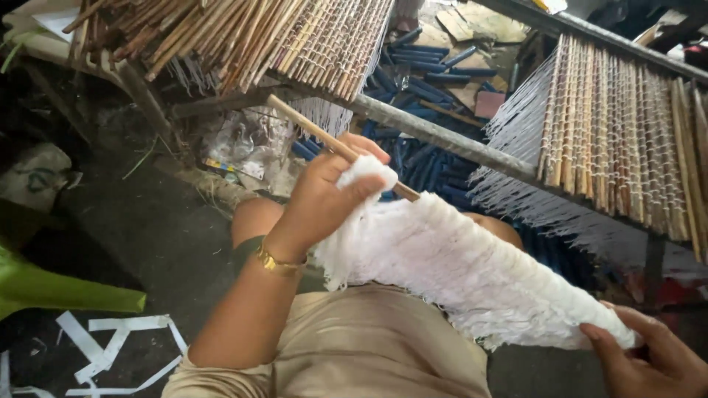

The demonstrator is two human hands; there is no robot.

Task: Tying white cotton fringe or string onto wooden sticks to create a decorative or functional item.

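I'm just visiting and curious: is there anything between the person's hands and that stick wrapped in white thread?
Nothing visible. The left hand already grips the wooden stick where the white thread bundle begins, and the right hand holds the bundle's far end. Both touch it directly, with the bundle stretched across the lap between them.

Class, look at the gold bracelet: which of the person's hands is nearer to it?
Left. The bracelet sits on the wrist just below the left hand, which grips the wooden stick; the right hand is far off at the fringe's other end.
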